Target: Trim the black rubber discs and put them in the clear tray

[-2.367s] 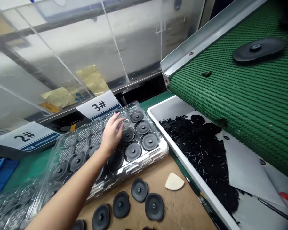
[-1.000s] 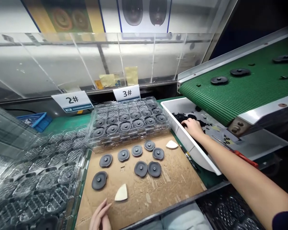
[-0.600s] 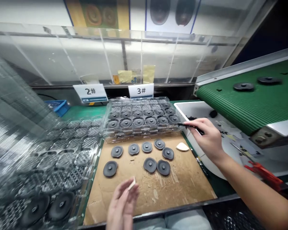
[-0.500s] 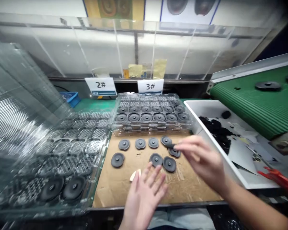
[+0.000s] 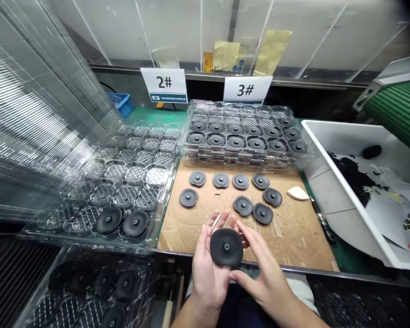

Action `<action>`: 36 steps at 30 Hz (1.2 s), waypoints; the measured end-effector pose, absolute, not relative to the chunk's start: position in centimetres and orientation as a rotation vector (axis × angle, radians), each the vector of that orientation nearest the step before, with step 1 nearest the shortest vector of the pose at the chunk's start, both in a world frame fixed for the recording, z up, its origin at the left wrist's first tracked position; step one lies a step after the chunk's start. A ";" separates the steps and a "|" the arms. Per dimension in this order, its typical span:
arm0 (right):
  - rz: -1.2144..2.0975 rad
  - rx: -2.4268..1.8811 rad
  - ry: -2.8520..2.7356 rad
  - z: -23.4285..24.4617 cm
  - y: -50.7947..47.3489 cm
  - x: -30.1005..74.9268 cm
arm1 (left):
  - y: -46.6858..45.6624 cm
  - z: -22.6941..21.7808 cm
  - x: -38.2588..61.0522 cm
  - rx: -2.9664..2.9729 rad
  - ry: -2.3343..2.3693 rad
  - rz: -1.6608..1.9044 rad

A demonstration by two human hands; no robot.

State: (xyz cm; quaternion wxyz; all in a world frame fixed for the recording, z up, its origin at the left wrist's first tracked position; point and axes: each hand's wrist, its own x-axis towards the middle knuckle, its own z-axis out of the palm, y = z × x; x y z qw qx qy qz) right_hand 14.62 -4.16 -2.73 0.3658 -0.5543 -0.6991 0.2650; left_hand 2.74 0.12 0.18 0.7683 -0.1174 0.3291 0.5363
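Observation:
A round black rubber disc (image 5: 226, 247) with a small raised hub lies in my left hand (image 5: 208, 269), whose fingers curl up behind it. My right hand (image 5: 263, 269) grips the same disc by its right edge, thumb below and fingers above. A thin white edge shows by my left fingers; what it belongs to is hidden. Beyond my hands, several similar grey-black discs (image 5: 243, 206) lie spread on a brown cardboard sheet (image 5: 205, 228). A cream wedge-shaped piece (image 5: 298, 193) rests at the sheet's right side.
A clear tray stack (image 5: 242, 157) with discs stands behind the cardboard. Left is another clear tray (image 5: 123, 196) with two discs in front; a lower tray (image 5: 99, 296) holds more. At right are a white bin (image 5: 348, 214) with black scraps, a pen-like tool (image 5: 324, 228) and a green conveyor (image 5: 396, 109).
My right hand has brought a disc from over the far right of the cardboard down to my left hand, which was open and is now curled around it. The view has tilted downward.

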 end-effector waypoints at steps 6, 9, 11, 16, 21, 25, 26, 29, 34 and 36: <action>0.762 -1.321 -1.953 -2.8 -2.0 12.5 | -2.1 -1.2 2.0 0.183 0.789 1.416; 0.647 -1.154 -2.066 -1.8 -1.2 12.9 | -2.5 -1.8 0.0 0.420 0.857 1.428; 0.629 -1.033 -2.160 -1.0 -0.4 13.2 | -2.3 -2.2 -1.8 0.412 0.818 1.321; 0.864 -0.767 -2.478 0.5 0.9 12.8 | -2.1 -2.7 -5.5 0.430 0.721 0.710; 1.182 -0.568 -2.572 0.5 0.8 11.9 | -3.8 -3.6 -7.1 0.365 0.613 0.476; 0.977 -1.154 -2.462 -2.6 1.7 12.3 | -4.5 -4.8 -7.8 0.076 0.554 0.797; 0.889 -1.356 -2.369 -3.8 2.1 12.4 | -4.4 -5.0 -7.9 0.025 0.582 0.892; 0.751 -1.619 -2.169 -7.2 2.6 12.4 | -4.0 -5.1 -7.8 -0.040 0.686 1.103; 0.816 -1.431 -2.139 -9.4 1.6 11.9 | -3.5 -4.3 -6.6 0.009 0.758 1.241; 0.855 -1.373 -2.112 -8.5 1.7 12.1 | -3.4 -3.8 -6.1 0.043 0.774 1.230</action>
